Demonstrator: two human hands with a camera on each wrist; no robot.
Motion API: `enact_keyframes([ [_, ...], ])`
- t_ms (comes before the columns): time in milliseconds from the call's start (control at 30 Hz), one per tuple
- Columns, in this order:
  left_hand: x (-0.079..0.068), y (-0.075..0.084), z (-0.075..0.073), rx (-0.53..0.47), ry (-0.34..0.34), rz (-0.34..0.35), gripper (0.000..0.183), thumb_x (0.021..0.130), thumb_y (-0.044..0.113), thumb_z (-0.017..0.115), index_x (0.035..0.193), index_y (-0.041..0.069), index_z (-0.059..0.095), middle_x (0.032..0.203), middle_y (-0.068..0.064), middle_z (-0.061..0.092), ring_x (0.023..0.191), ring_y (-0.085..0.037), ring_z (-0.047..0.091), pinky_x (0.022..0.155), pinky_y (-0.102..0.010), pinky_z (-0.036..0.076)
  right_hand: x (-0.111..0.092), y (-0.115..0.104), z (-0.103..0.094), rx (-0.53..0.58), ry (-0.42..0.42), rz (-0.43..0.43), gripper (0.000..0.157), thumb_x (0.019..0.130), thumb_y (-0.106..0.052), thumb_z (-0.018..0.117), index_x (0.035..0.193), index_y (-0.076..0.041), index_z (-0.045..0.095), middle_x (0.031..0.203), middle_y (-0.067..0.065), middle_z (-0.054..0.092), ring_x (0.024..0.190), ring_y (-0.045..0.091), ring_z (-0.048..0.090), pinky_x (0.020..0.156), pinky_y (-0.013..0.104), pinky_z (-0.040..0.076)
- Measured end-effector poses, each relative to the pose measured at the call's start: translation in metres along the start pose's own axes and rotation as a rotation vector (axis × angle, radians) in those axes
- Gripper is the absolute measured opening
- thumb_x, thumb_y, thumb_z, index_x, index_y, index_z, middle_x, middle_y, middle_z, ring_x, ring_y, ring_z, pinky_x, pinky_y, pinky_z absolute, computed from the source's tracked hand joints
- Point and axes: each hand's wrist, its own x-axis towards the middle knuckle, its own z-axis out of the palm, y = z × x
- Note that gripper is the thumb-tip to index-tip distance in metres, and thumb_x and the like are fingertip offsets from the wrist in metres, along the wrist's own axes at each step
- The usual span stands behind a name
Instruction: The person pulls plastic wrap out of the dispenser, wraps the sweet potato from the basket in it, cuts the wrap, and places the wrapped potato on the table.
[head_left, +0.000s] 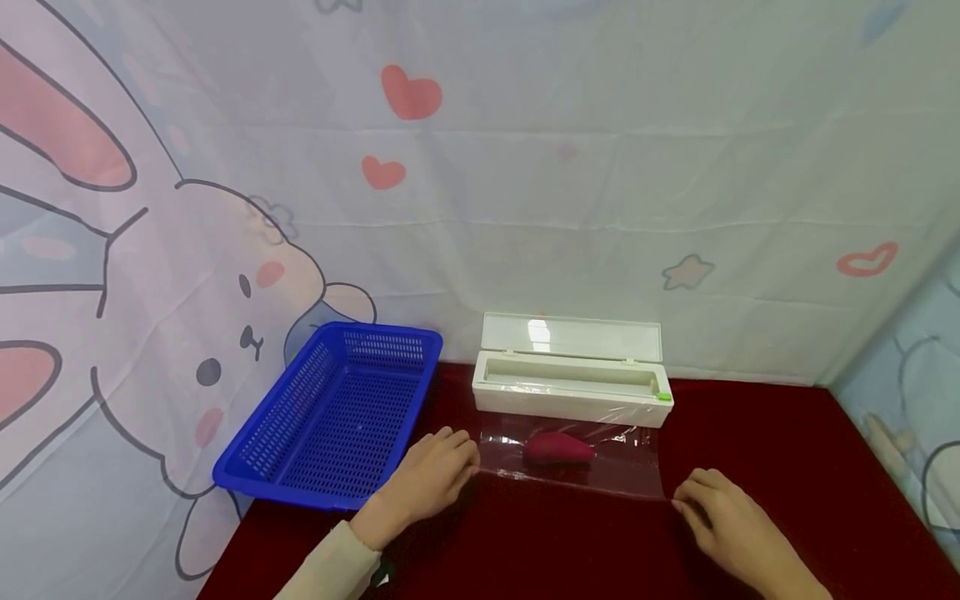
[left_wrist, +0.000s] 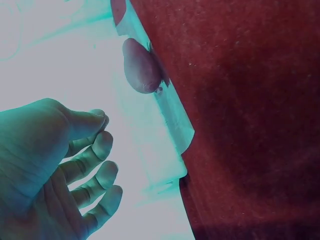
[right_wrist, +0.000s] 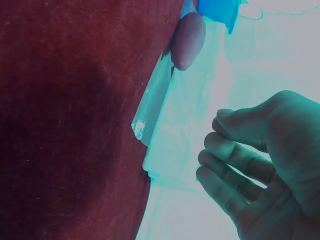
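Observation:
Clear cling film (head_left: pixel 622 479) stretches toward me from the front of a long white film dispenser box (head_left: pixel 570 404), its lid (head_left: pixel 600 337) raised. A smooth pinkish-red vegetable shaped like a sweet potato (head_left: pixel 558 448) overlaps the film in the head view and tapers to the right. My left hand (head_left: pixel 431 473) pinches the film's near left corner between thumb and index finger. At the near right corner, my right hand (head_left: pixel 723 521) pinches the film the same way. In the left wrist view, the other fingers of the left hand (left_wrist: pixel 65 165) are loosely bent.
A blue perforated plastic basket (head_left: pixel 352 429) stands to the left, close beside my left forearm. Dark red cloth (head_left: pixel 570 546) covers the table. A printed curtain (head_left: pixel 555 192) hangs right behind the box. A green slider (head_left: pixel 664 397) sits at the box's right end.

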Motion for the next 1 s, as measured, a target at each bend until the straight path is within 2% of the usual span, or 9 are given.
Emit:
enact_keyframes([
  [200,0.006,-0.002,-0.004,0.005,0.048,0.022,0.010,0.100,0.021,0.075,0.094,0.019,0.067,0.093,0.007,0.066,0.084,-0.014,0.058,0.070,-0.027,0.049,0.005,0.002,-0.002,-0.012,0.046,-0.034,0.023,0.083,-0.003,0.088,0.085,-0.021,0.074,0.088,-0.019,0.058,0.085,0.002,0.055,0.071,0.027,0.057],
  [433,0.014,-0.007,-0.007,0.010,0.066,0.020,0.008,0.101,0.021,0.074,0.096,0.019,0.068,0.094,0.007,0.068,0.084,-0.014,0.058,0.070,-0.027,0.049,0.014,0.005,-0.004,-0.031,0.115,-0.095,0.021,0.080,-0.003,0.089,0.085,-0.018,0.075,0.087,-0.016,0.059,0.082,0.003,0.053,0.069,0.027,0.056],
  [633,0.021,-0.009,-0.010,0.008,0.081,0.014,0.009,0.100,0.019,0.074,0.095,0.019,0.067,0.093,0.007,0.066,0.082,-0.014,0.056,0.069,-0.027,0.047,0.021,0.009,-0.007,-0.030,0.122,-0.098,0.023,0.079,-0.002,0.090,0.085,-0.018,0.075,0.087,-0.016,0.059,0.082,0.003,0.053,0.068,0.027,0.055],
  [1000,0.031,-0.010,-0.011,0.002,0.085,0.000,0.007,0.100,0.017,0.073,0.096,0.016,0.068,0.092,0.004,0.065,0.083,-0.017,0.057,0.072,-0.030,0.051,0.036,0.015,-0.009,-0.021,0.111,-0.069,0.021,0.082,-0.001,0.087,0.084,-0.017,0.073,0.085,-0.012,0.060,0.080,0.008,0.055,0.067,0.032,0.054],
])
